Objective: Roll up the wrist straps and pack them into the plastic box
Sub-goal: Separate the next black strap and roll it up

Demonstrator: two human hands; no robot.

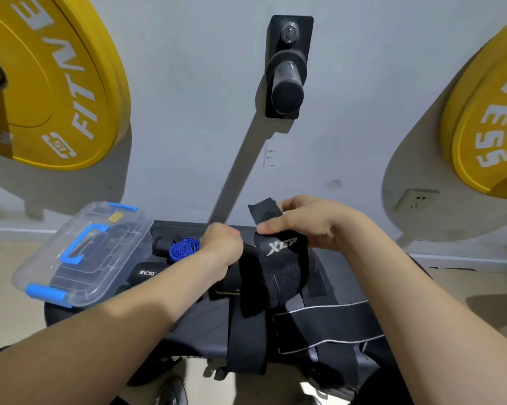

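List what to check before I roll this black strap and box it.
1. Grip: ok; left hand and right hand hold the black fabric XTEP wrist strap.
2. Strap rolled: not ok; its tail hangs loose over the black padded bench.
3. Lid off the clear plastic box with blue latches: not ok; it is on.
4. Box nearby: ok; beside the left forearm.
5. The blue rolled strap packed: not ok; lies on the bench.
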